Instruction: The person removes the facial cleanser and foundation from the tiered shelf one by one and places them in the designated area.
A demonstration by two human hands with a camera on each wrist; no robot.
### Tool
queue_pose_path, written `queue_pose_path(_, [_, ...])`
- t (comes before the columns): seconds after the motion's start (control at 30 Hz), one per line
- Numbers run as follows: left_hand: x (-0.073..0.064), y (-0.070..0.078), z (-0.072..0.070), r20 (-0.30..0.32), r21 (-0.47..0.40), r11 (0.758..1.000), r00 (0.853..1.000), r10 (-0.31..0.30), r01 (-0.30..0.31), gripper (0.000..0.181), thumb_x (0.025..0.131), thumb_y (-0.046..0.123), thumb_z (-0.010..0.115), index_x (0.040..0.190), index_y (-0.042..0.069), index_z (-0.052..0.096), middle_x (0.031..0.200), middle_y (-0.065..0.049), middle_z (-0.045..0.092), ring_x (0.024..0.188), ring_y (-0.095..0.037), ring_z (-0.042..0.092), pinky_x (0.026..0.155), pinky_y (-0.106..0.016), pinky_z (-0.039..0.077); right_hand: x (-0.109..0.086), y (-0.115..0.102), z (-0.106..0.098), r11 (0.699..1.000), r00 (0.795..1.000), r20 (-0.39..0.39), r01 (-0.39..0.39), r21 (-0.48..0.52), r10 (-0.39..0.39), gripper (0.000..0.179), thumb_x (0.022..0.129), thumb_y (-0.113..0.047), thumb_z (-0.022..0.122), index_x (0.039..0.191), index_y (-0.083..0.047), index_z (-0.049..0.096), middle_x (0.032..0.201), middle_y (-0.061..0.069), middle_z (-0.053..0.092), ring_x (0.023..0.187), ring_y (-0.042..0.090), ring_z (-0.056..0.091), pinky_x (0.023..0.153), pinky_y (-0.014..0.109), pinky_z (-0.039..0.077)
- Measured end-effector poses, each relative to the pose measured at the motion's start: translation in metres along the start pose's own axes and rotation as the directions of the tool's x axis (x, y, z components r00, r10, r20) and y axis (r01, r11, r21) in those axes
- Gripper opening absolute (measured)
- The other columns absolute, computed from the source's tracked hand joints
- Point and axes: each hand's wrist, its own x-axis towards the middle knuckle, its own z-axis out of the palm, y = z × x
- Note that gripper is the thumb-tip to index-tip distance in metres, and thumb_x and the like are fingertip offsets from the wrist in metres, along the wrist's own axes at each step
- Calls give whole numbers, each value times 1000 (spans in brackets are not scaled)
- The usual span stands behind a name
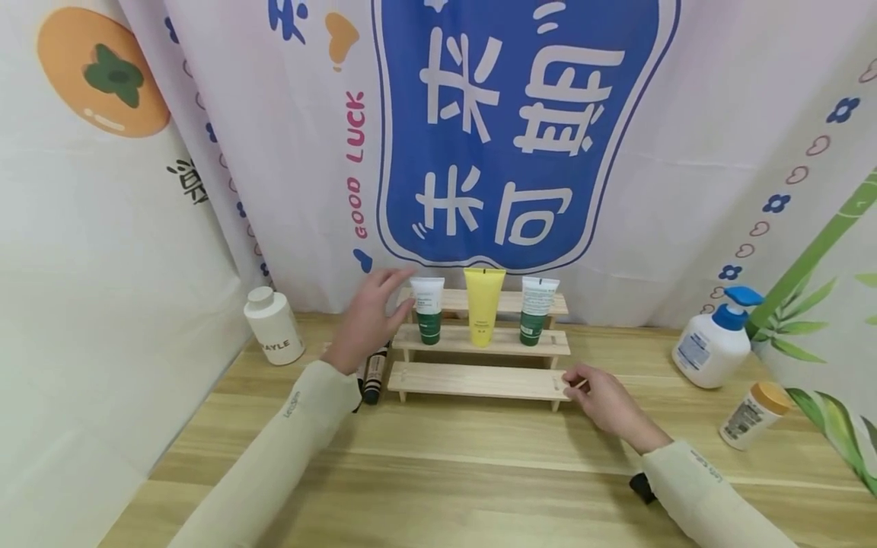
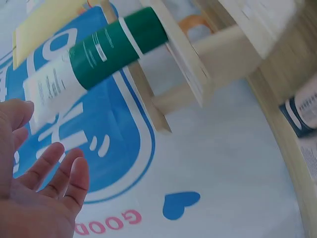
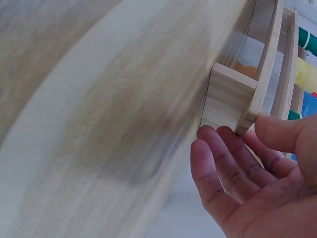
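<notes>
Pinching the right end of the rack (image 1: 473,379) at its lowest step, my right hand (image 1: 604,402) sits at four o'clock from the yellow tube (image 1: 483,304); my left hand (image 1: 366,321) is at nine o'clock, fingers loosely spread beside the left tube (image 1: 428,308), and I cannot tell from here whether it touches; that tube and the right tube (image 1: 538,308), at three o'clock, flank the yellow one, all three upright on the middle step; farther out I see the white bottle (image 1: 274,327) at nine, the pump bottle (image 1: 712,346) at three, the orange-capped jar (image 1: 752,415) at four.
</notes>
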Motion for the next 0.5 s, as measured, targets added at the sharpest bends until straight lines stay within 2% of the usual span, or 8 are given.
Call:
queue_pose_path(0.23, [0, 6, 7, -31, -35, 999, 999, 10, -11, 43, 87, 11, 69, 128, 14, 58, 110, -8, 54, 98, -22, 51, 82, -36, 48, 0, 0, 1, 1000, 1000, 7, 6, 9, -6, 12, 88, -1, 64, 100, -1, 62, 92, 5, 63, 82, 20, 60, 71, 37, 51])
queue_pose_path(0.33, [-1, 9, 9, -36, -57, 998, 999, -1, -1, 38, 88, 11, 68, 125, 11, 59, 107, -8, 55, 93, -23, 54, 76, -36, 50, -1, 0, 1, 1000, 1000, -1, 4, 5, -4, 12, 88, -1, 64, 100, -1, 62, 91, 5, 63, 82, 20, 60, 71, 37, 51])
queue_pose_path(0.5, [-2, 12, 12, -35, -94, 996, 999, -7, 3, 30, 90, 7, 65, 118, 6, 58, 98, -5, 59, 83, -18, 55, 69, -37, 51, -1, 0, -1, 1000, 1000, -4, -2, 8, 2, 12, 88, -2, 64, 100, -1, 62, 91, 5, 63, 82, 20, 60, 71, 37, 50])
